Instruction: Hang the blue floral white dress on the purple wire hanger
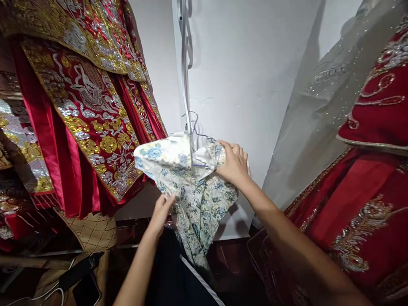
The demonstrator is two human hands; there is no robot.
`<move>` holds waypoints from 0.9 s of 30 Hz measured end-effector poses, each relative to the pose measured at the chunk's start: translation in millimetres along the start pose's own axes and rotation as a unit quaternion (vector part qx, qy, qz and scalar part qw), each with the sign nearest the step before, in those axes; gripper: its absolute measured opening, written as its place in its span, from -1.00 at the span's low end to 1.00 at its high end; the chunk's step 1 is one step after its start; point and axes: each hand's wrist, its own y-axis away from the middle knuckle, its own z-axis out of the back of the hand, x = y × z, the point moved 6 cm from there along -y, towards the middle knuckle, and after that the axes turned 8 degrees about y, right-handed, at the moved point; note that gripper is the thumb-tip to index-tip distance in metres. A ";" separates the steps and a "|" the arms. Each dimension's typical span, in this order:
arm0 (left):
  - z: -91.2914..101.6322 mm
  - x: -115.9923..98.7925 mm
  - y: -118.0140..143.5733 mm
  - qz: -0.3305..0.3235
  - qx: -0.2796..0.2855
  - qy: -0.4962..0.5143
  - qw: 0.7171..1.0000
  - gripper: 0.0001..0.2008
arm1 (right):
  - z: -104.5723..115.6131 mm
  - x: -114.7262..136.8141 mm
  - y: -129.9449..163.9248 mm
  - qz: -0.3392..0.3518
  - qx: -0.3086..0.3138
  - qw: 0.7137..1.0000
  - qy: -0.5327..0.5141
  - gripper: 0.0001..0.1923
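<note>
Floral garment [192, 189] in right hand [234, 164]

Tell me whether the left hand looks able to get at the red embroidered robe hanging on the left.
Probably yes: the left hand touches the floral garment, and the red embroidered robe hangs just beside it, nothing between.

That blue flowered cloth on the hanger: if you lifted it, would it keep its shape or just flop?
Probably flop: the flowered cloth sags in soft folds and tapers to a drooping tail below the right hand. It looks light, since that hand's grip bunches it easily. The left hand touches its lower edge, which bends freely.
</note>
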 end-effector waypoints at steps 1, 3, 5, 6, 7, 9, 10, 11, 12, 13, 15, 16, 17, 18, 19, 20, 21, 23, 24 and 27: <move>-4.6 14.9 4.7 0.000 -0.030 0.009 1.000 -0.50 | 2.9 10.1 1.2 0.022 0.009 1.000 -0.011 -0.08; -8.8 40.1 17.4 0.011 -0.093 0.051 0.994 -0.53 | 13.1 31.8 13.3 0.072 0.025 0.994 -0.074 -0.01; -7.9 57.6 36.3 0.026 -0.144 0.121 0.982 -0.56 | 24.4 53.2 38.5 0.109 0.041 0.972 -0.203 -0.02; -7.7 63.4 47.1 0.036 -0.151 0.155 0.976 -0.56 | 27.7 63.0 55.4 0.113 0.051 0.951 -0.282 -0.07; -7.4 67.5 58.1 0.046 -0.150 0.183 0.971 -0.55 | 28.5 70.3 74.1 0.098 0.052 0.927 -0.359 -0.14; -4.1 73.1 79.4 0.076 -0.152 0.218 0.961 -0.51 | 18.7 78.4 115.5 0.026 0.039 0.886 -0.461 -0.33; -1.5 74.9 88.3 0.092 -0.155 0.227 0.957 -0.49 | 5.8 77.9 137.1 -0.044 0.040 0.872 -0.486 -0.44; 1.7 76.2 95.6 0.107 -0.159 0.231 0.954 -0.47 | -9.8 74.9 158.9 -0.126 0.036 0.851 -0.508 -0.53; 5.1 76.9 101.1 0.119 -0.163 0.234 0.951 -0.45 | -25.7 70.1 179.8 -0.211 0.019 0.826 -0.523 -0.64; 8.4 77.0 104.9 0.127 -0.166 0.236 0.949 -0.45 | -42.8 67.3 198.2 -0.279 0.021 0.800 -0.531 -0.73; 12.7 75.2 107.9 0.129 -0.164 0.240 0.948 -0.45 | -72.1 69.0 220.4 -0.334 0.062 0.760 -0.554 -0.71; 13.0 74.2 108.1 0.129 -0.158 0.245 0.948 -0.45 | -82.5 72.2 224.7 -0.329 0.097 0.749 -0.566 -0.67; 12.0 72.9 108.0 0.126 -0.149 0.254 0.947 -0.45 | -89.3 76.0 225.9 -0.310 0.136 0.744 -0.577 -0.64; 10.0 71.1 107.6 0.116 -0.140 0.264 0.947 -0.43 | -92.9 79.4 225.5 -0.287 0.174 0.740 -0.582 -0.62; 7.6 69.0 107.4 0.101 -0.130 0.274 0.947 -0.40 | -93.8 81.6 224.6 -0.267 0.205 0.739 -0.583 -0.61; 5.5 67.4 107.6 0.086 -0.125 0.281 0.948 -0.36 | -92.6 82.5 223.8 -0.251 0.230 0.739 -0.581 -0.60; 3.8 66.6 108.5 0.074 -0.124 0.282 0.948 -0.33 | -90.0 82.0 223.2 -0.242 0.246 0.739 -0.578 -0.59; 1.8 67.8 111.4 0.065 -0.125 0.260 0.955 -0.30 | -82.2 77.1 223.0 -0.244 0.250 0.737 -0.578 -0.59; 2.2 69.1 113.5 0.063 -0.130 0.232 0.962 -0.31 | -77.8 72.9 223.4 -0.254 0.242 0.736 -0.579 -0.59; 10.9 64.1 121.3 -0.021 -0.187 0.058 0.980 -0.30 | -67.2 59.4 225.3 -0.294 0.221 0.737 -0.567 -0.58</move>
